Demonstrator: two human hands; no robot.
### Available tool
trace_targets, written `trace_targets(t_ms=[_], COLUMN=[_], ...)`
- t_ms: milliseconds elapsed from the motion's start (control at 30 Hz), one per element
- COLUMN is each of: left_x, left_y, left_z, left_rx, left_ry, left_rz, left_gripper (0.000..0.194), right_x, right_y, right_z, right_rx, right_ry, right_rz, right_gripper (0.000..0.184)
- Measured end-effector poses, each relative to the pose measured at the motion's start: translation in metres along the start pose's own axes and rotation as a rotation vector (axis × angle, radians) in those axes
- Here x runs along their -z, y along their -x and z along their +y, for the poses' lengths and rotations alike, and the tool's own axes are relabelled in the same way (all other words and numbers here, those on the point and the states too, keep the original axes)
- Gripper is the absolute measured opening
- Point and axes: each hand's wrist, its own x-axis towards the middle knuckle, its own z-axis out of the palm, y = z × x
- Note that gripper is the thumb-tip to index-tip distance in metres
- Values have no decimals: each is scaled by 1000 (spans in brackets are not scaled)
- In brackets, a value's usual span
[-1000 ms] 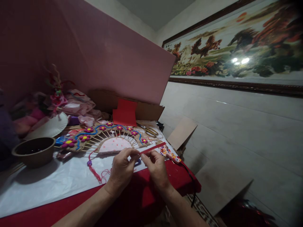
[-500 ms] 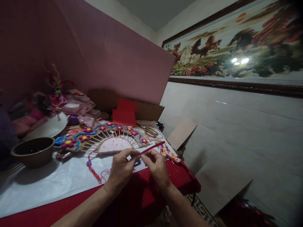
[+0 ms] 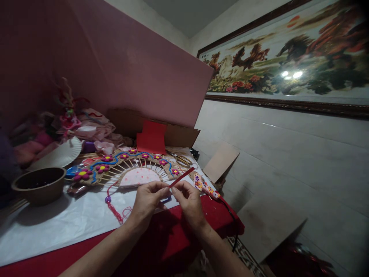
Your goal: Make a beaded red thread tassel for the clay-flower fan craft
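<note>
A narrow dark red strip (image 3: 182, 176) is pinched between my two hands, its free end slanting up to the right. My left hand (image 3: 150, 200) closes thumb and forefinger at the strip's lower end. Close beside it, my right hand (image 3: 187, 200) grips the strip with thumb and fingers. Just behind the hands lies a handmade fan (image 3: 140, 177) of thin sticks, with burlap, purple flowers and a wavy blue cord. A red tassel (image 3: 114, 211) with a purple bead hangs from its left side. Something blue shows partly behind my fingers; I cannot tell what.
A brown bowl (image 3: 40, 186) with dark contents stands at the left. Scissors (image 3: 181, 158) and red paper (image 3: 152, 137) lie behind the fan. A flower-patterned glue gun (image 3: 206, 187) with a black cord rests near the table's right edge. A paper plate (image 3: 59, 154) leans at the left.
The strip's free end has become shorter beyond my fingers and tilts up more steeply. Both hands stay in nearly the same place.
</note>
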Motion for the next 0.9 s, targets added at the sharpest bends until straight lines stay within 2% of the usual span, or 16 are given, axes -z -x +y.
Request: trace_targets(t_ms=[200, 433, 667, 900], left_x=[0, 0, -1, -2], left_y=[1, 1, 3, 5], left_z=[-2, -1, 1, 1], left_rx=[96, 112, 123, 133], left_ry=[33, 17, -22, -33], left_rz=[13, 7, 21, 37], left_gripper=[30, 32, 30, 30], right_x=[0, 0, 0, -1], right_y=[-1, -1, 2, 4], right_z=[6, 5, 0, 4], right_rx=[14, 22, 125, 104], right_ry=[7, 59, 209, 208], right_rz=[17, 7, -11, -8], right_gripper=[8, 10, 11, 11])
